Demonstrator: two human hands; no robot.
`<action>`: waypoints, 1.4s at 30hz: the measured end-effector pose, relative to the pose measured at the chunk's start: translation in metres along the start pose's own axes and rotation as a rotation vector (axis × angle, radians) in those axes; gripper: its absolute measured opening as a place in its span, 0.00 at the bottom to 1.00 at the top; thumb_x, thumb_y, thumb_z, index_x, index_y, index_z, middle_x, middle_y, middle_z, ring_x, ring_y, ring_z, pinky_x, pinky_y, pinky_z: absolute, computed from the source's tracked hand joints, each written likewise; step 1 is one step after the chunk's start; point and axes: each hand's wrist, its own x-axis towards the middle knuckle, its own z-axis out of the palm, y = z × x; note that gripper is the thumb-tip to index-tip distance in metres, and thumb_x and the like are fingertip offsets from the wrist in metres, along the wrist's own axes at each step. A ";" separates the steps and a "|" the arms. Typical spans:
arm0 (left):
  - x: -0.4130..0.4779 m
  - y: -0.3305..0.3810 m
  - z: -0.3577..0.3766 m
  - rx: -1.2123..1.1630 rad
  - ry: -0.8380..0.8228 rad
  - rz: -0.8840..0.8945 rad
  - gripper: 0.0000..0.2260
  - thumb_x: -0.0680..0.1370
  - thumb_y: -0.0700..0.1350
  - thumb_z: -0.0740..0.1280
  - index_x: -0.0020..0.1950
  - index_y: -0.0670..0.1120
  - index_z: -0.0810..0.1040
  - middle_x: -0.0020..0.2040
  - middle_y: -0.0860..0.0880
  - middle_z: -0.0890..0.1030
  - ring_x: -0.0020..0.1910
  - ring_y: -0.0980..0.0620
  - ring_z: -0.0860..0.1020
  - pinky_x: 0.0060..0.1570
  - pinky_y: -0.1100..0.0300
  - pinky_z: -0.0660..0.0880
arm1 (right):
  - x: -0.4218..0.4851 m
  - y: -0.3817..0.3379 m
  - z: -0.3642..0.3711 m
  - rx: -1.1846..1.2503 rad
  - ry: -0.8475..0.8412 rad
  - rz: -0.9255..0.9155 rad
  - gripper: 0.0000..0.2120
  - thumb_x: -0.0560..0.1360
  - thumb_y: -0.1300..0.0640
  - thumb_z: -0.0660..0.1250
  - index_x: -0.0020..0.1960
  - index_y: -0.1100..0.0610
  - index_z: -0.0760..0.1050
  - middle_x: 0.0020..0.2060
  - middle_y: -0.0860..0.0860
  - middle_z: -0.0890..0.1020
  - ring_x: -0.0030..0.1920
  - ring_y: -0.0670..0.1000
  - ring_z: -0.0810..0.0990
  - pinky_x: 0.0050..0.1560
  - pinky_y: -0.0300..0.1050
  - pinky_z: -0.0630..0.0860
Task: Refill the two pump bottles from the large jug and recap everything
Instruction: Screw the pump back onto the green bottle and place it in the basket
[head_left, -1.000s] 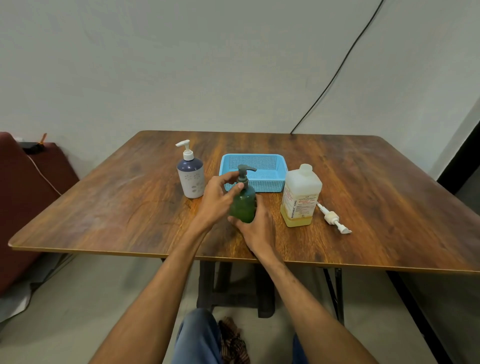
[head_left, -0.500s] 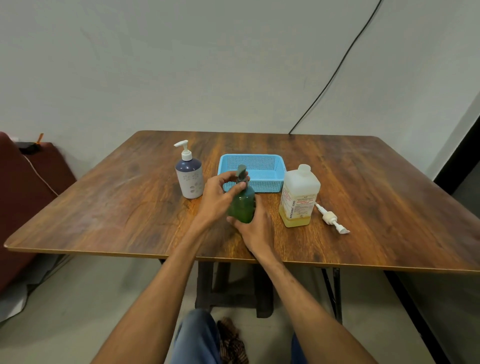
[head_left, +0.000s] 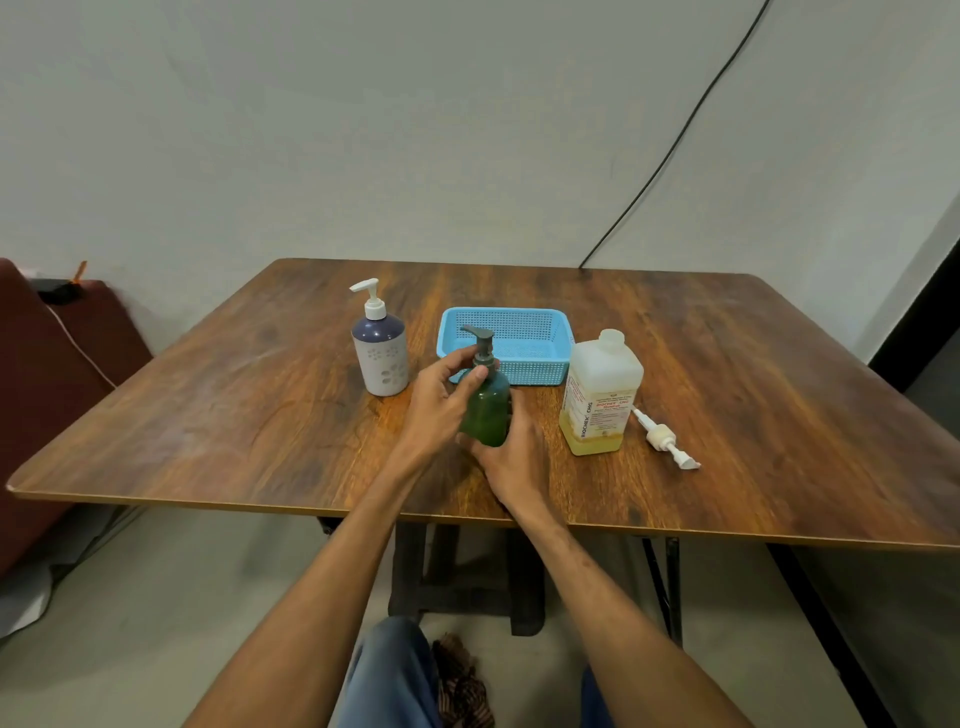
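A green pump bottle (head_left: 488, 410) stands upright near the table's front middle. My right hand (head_left: 514, 457) wraps its base from the near side. My left hand (head_left: 441, 400) pinches the collar of its dark pump head (head_left: 480, 345), whose spout points left. A white-and-navy pump bottle (head_left: 382, 353) with a white pump stands to the left, untouched. The large translucent jug (head_left: 600, 397), capped, with yellow liquid low inside, stands to the right. A loose white pump (head_left: 665, 440) lies on the table right of the jug.
A blue mesh basket (head_left: 540, 366) sits just behind the green bottle. The wooden table (head_left: 234, 405) has its front edge close to my arms. A dark red seat (head_left: 47, 374) stands at the left; a black cable runs down the wall.
The dark pump head has turned: its spout pointed right, then toward the camera, and points left now. Both hands stay on the green bottle.
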 end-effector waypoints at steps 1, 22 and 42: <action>-0.001 0.002 -0.002 -0.040 -0.042 -0.020 0.14 0.83 0.40 0.65 0.69 0.47 0.76 0.62 0.49 0.82 0.63 0.57 0.80 0.62 0.58 0.79 | 0.000 0.000 0.000 -0.004 -0.003 -0.003 0.38 0.66 0.46 0.81 0.70 0.45 0.66 0.61 0.45 0.80 0.61 0.48 0.78 0.58 0.54 0.80; -0.001 0.001 0.015 0.062 0.226 0.084 0.17 0.75 0.49 0.77 0.61 0.47 0.81 0.57 0.54 0.84 0.58 0.58 0.81 0.57 0.62 0.79 | 0.000 -0.001 0.000 -0.010 -0.019 0.032 0.37 0.67 0.45 0.79 0.70 0.42 0.64 0.63 0.46 0.79 0.63 0.49 0.78 0.59 0.55 0.80; 0.007 -0.001 -0.002 -0.039 -0.026 -0.001 0.15 0.80 0.40 0.70 0.67 0.40 0.79 0.62 0.48 0.83 0.62 0.55 0.81 0.60 0.60 0.79 | 0.002 0.003 0.001 0.030 -0.025 0.023 0.36 0.67 0.46 0.80 0.70 0.41 0.66 0.60 0.43 0.79 0.61 0.47 0.78 0.57 0.53 0.81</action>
